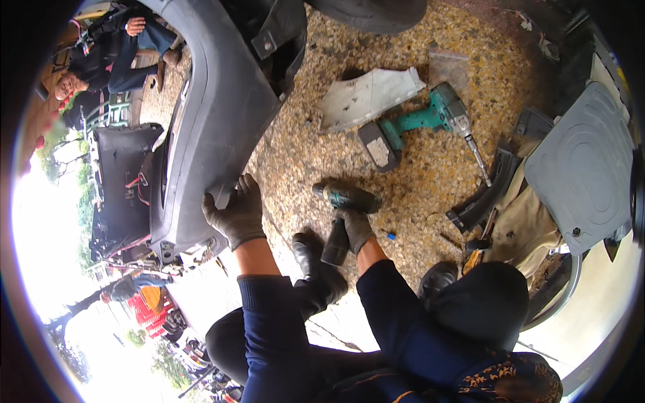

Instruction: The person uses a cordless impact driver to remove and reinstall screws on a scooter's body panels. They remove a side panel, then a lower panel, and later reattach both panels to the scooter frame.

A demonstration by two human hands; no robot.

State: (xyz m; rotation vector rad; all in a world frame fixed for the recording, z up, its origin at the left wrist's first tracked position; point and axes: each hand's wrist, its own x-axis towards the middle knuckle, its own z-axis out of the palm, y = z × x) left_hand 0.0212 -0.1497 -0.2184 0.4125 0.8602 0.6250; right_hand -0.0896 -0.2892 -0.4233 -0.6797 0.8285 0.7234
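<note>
My left hand [236, 213], in a grey work glove, is at the lower edge of a large dark grey moulded plastic panel [215, 101]. Its thumb stands apart from the bent fingers; I see nothing between them, and whether it presses on the panel is unclear. My right hand [356, 228], gloved too, is closed round the handle of a small teal and black cordless drill [346, 198], whose nose points left toward the panel. Farther off, a bigger teal cordless impact driver [440, 111] with a long socket bit lies on the pebbled ground.
Behind the impact driver lies a broken whitish plastic piece [369, 97]. A grey plastic cover [581, 161] rests at right, beside black trim pieces [487, 191] and a tan cloth [524, 228]. A small blue piece [391, 236] lies near my right hand. Another person [111, 54] sits at far left.
</note>
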